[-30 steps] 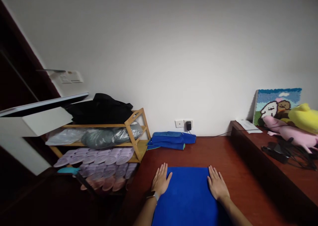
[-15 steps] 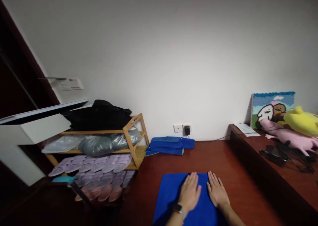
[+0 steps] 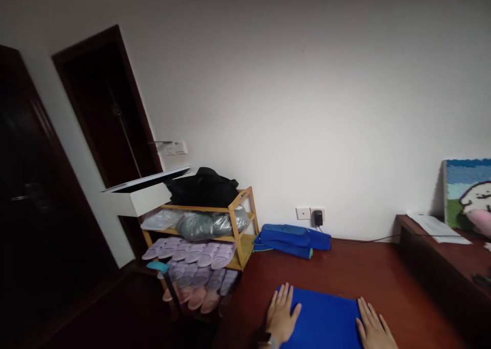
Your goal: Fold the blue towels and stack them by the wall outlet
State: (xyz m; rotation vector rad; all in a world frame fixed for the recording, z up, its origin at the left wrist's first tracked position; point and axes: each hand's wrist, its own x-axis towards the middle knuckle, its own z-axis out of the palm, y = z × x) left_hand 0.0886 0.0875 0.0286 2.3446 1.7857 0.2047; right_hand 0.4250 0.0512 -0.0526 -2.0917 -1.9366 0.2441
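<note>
A flat blue cloth (image 3: 326, 318) lies on the reddish-brown tabletop (image 3: 345, 267) at the bottom of the view. My left hand (image 3: 281, 315), with a watch at the wrist, rests flat on the cloth's left edge near its far left corner, fingers stretched out and holding nothing. On the cloth's right edge lies my right hand (image 3: 373, 326), palm down with its fingers spread, partly over the wood. The near part of the cloth is cut off by the frame.
Folded blue cloths (image 3: 291, 239) lie against the wall, below a socket with a black plug (image 3: 318, 217). Left of the table stands a wooden rack (image 3: 240, 236) with slippers and a black bag (image 3: 205, 188). A raised ledge (image 3: 418, 246) holds paper and a picture.
The view has turned left, showing more of the doorways. My left hand has slid from the cloth's middle to its left edge; my right hand stays at the right edge.
</note>
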